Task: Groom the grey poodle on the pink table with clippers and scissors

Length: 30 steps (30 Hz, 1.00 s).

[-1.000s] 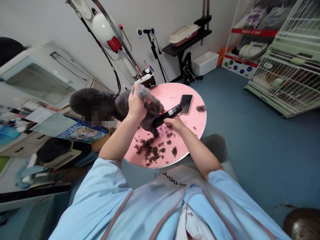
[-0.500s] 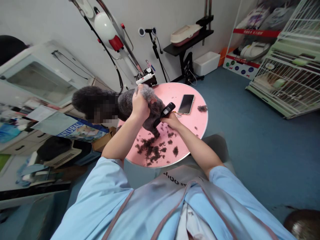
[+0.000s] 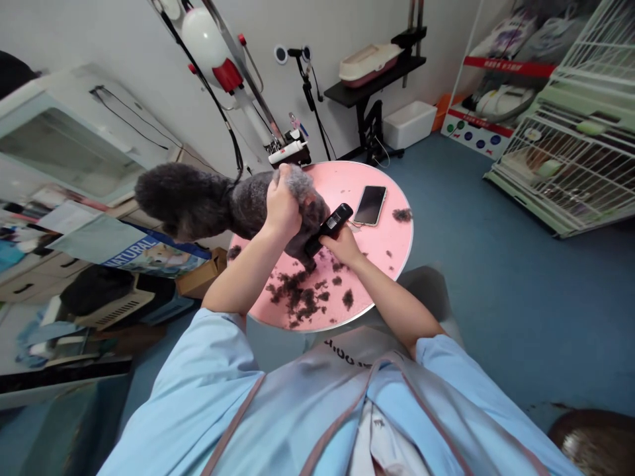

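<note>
A dark grey dog (image 3: 248, 201) stands on a round pink grooming table (image 3: 391, 254), its head toward the left and its rump near the middle. My left hand (image 3: 284, 206) is closed around the dog's tail at the rump; the fingers' far side is hidden. In my right hand (image 3: 344, 246) is a black hair clipper (image 3: 331, 228), its lower end against the dog's hind leg. Clumps of cut fur (image 3: 302, 297) lie on the table below the leg. A smartphone (image 3: 370, 205) rests on the table to the right of the clipper.
Behind the table stands a white and red dryer (image 3: 208, 49) on an arm. Wire cages (image 3: 550, 158) are at the right, a litter tray (image 3: 370, 65) on a black stand at the back. A pet carrier (image 3: 119, 301) and a cabinet (image 3: 74, 142) stand at the left.
The clipper and my right hand have shifted slightly, with the clipper tilted a little differently against the hind leg. The dog's head has moved slightly left and up. My left hand keeps its hold.
</note>
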### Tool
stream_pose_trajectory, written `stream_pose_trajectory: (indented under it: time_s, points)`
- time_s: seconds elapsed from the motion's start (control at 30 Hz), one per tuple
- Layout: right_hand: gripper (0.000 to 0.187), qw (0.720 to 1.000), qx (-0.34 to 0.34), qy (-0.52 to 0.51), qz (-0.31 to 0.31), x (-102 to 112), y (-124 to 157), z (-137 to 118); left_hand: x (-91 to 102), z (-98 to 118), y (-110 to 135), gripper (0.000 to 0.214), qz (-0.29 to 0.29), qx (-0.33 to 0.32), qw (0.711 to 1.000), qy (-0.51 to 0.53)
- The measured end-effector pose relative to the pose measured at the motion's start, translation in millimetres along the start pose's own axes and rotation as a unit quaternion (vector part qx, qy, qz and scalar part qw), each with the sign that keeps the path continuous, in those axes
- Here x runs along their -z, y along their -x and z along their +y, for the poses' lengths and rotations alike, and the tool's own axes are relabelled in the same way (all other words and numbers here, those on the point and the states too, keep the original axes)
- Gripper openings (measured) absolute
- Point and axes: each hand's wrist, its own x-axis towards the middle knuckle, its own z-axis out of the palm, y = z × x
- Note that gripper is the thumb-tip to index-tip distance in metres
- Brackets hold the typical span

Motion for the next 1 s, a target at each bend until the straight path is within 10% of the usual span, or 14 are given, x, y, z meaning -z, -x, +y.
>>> stream_pose_trajectory:
  time_s: [0.37, 0.57, 0.8, 1.0]
  points:
    - [0.038, 0.994, -0.012, 0.084, -0.062, 1.6, 0.3, 19.6, -3.2, 2.6, 2.5, 0.053, -0.006, 0.001, 1.000, 0.007]
    - [0.017, 0.998, -0.020, 0.014, 0.054, 7.9, 2.5, 7.7, 1.9, 1.1, 0.0, 0.054, 0.010, -0.001, 1.000, 0.013]
    - [0.031, 0.995, -0.062, 0.072, 0.030, -8.9, 19.0, 21.9, 4.5, -6.8, -2.5, 0.052, 0.004, -0.019, 1.000, 0.015]
    - [0.036, 0.995, -0.045, 0.072, 0.044, 3.8, 24.3, 28.7, 27.4, 4.1, 21.4, 0.043, -0.157, -0.194, 0.952, -0.177]
